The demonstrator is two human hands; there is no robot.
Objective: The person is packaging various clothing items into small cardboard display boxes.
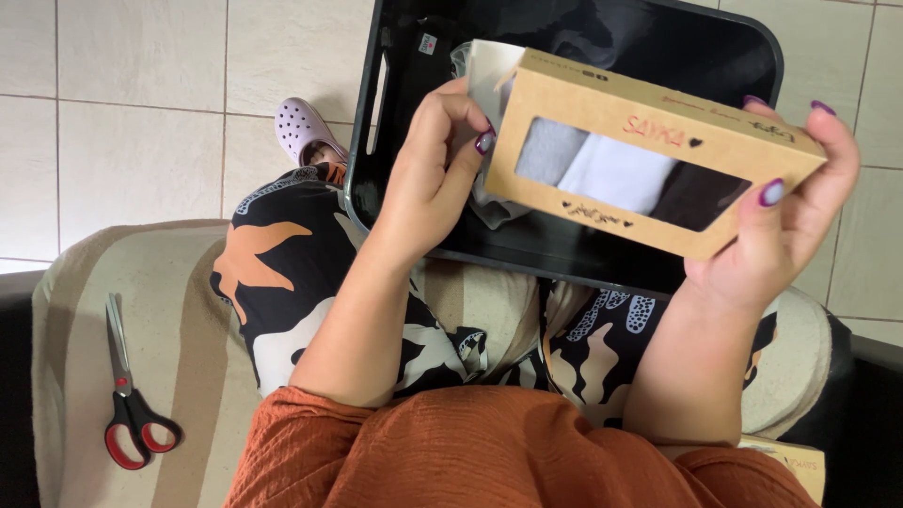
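A tan cardboard box (602, 103) with a clear window showing grey, white and dark folded fabric is held over a black tray (658, 42). My right hand (785, 221) is wrapped around the box's right end from below. My left hand (437, 165) pinches the box's left end, where a clear wrapping and an open flap (484, 71) stick out. The tray rests on my knees, which are in black, orange and cream patterned trousers (282, 273).
Red-handled scissors (127, 400) lie on the striped beige seat cushion (150, 310) at my left. A lilac clog (303, 127) sits on the tiled floor (141, 94). A second tan box's corner (795, 461) shows at lower right.
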